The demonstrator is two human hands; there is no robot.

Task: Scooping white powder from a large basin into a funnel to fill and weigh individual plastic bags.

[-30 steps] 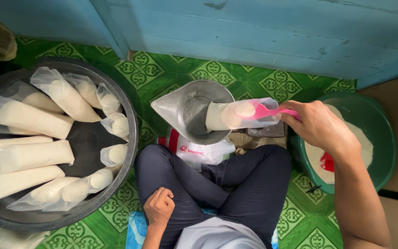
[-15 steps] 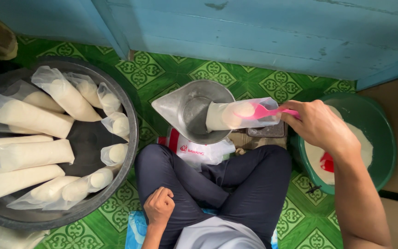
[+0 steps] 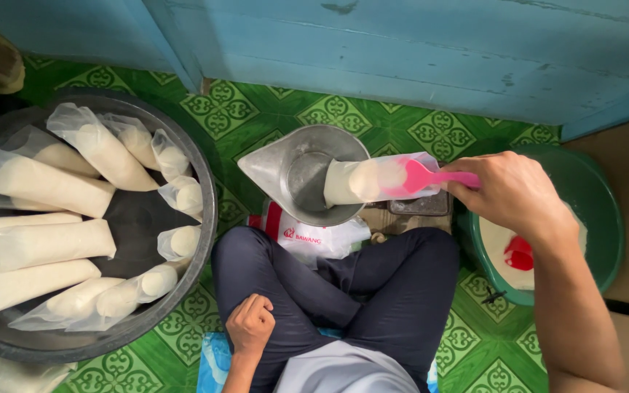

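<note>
resting sideways in the metal scale pan [image 3: 294, 171], the clear bag of white grains [image 3: 373, 179] has its mouth turned toward the right hand [image 3: 509, 195], likely so the pink scoop [image 3: 431, 177] can reach in. the right hand's fingers are pressed together around the scoop's handle; the scoop bowl sits inside the bag's mouth, just left of the grip. the green basin [image 3: 597, 218] of white grains lies under that wrist, close for refilling. the left hand [image 3: 250, 326] rests curled in a loose fist on the lap, holding nothing. filled bags lie in the big dark basin [image 3: 205, 218] by the left edge.
</note>
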